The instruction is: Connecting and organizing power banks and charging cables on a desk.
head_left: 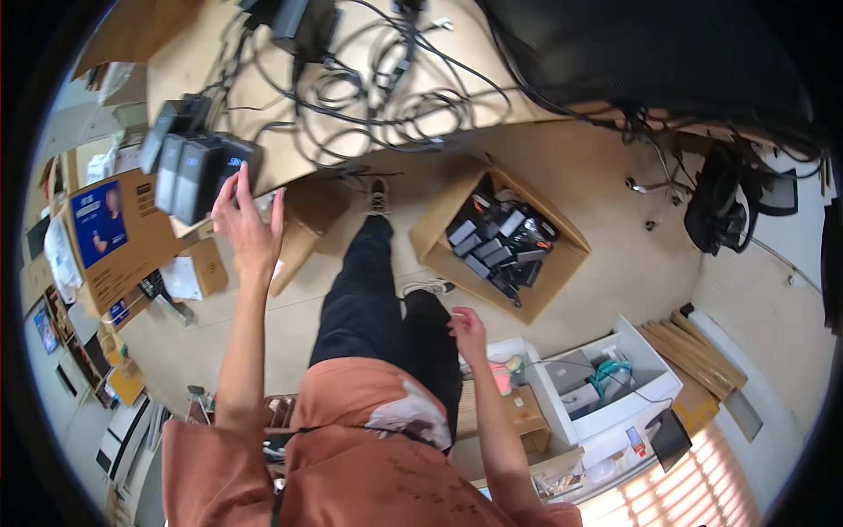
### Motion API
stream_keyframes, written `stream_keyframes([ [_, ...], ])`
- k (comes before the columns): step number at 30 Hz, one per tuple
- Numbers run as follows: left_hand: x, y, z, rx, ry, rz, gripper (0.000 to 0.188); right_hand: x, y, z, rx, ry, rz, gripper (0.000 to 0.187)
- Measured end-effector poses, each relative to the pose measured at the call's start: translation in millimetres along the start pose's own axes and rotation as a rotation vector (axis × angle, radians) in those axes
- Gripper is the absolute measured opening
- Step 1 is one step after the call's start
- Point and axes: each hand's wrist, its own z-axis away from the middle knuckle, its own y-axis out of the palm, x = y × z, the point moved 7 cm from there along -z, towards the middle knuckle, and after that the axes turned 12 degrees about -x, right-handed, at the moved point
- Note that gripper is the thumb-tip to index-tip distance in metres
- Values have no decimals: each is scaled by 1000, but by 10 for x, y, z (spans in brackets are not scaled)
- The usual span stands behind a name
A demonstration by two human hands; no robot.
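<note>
My left hand is at the table's left front corner, its thumb and fingers apart. Its fingertips reach the front of a dark block-shaped device with a small lit display; whether they press on it I cannot tell. Similar dark blocks stand in a row beside it, with black cables running back from them. My right hand hangs by my right thigh, loosely bent with the fingers a little apart and nothing visible in it.
Tangled black cables cover the table middle, near a large dark screen. On the floor, an open cardboard box holds several dark and grey blocks. Cartons stand left, an office chair right, and open white drawers behind me.
</note>
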Motion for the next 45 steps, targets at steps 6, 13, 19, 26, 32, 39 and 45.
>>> stream_keyframes([
  [6, -1102, 601, 1887, 813, 54, 479, 53, -1075, 111, -1087, -22, 20, 368, 23],
  [13, -1035, 1421, 3276, 1098, 75, 313, 50, -2189, 248, -2851, -120, -107, 499, 27],
  [19, -1009, 1553, 3250, 1187, 99, 273, 40, -2230, 844, -4292, -300, -424, 498, 70],
  [26, -1012, 1778, 3219, 1200, 121, 321, 38, -1970, 1389, -5065, -275, -326, 382, 90],
  [32, -915, 1664, 3075, 1169, 94, 356, 39, -1885, 761, -4267, -464, -27, -70, 70],
  [39, -1038, 1331, 3334, 958, 259, 219, 35, -401, -64, -1669, -508, -361, -260, 68],
  [45, -1940, -100, 2908, 1400, -1652, 1328, 41, 1489, -350, 880, 20, -1227, 83, 66],
])
